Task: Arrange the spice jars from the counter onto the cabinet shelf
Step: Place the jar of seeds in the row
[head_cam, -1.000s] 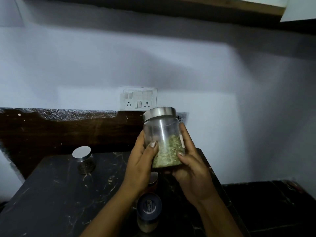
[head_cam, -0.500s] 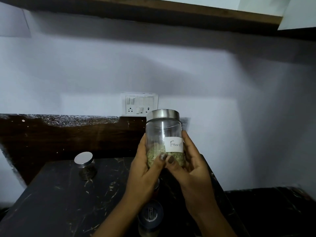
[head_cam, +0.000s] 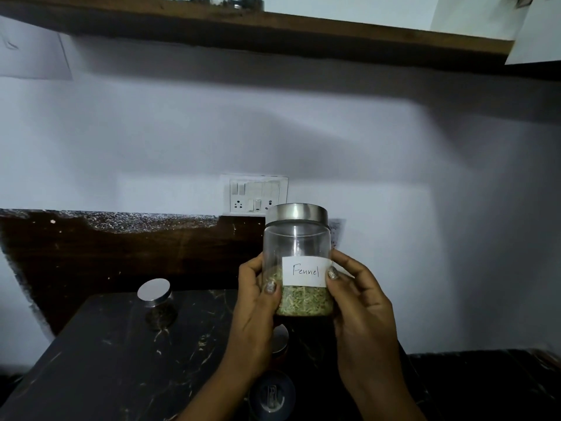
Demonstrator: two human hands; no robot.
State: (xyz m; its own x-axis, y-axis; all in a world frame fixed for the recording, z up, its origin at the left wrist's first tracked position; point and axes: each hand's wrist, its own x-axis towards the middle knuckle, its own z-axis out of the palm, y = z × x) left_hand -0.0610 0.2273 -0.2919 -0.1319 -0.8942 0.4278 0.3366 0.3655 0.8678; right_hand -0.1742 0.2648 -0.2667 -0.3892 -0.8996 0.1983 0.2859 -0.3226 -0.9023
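Above the black marble counter [head_cam: 91, 360], left hand [head_cam: 255, 314] and right hand [head_cam: 361, 311] clasping cylindrical steel-lidded glass fennel jar [head_cam: 297, 256].

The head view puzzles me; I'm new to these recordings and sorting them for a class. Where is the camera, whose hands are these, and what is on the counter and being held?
There is no machine here. The camera sits on a person's head and looks forward and down, so you see that person's own two hands. The left hand and right hand together hold a clear glass jar with a metal lid and a paper label reading "Fennel"; it is partly filled with greenish seeds. Below lies a dark marble counter. On it stands a small jar with a silver lid, and two more jars show between the forearms, partly hidden. Above runs a wooden shelf, and a switch panel is on the wall.
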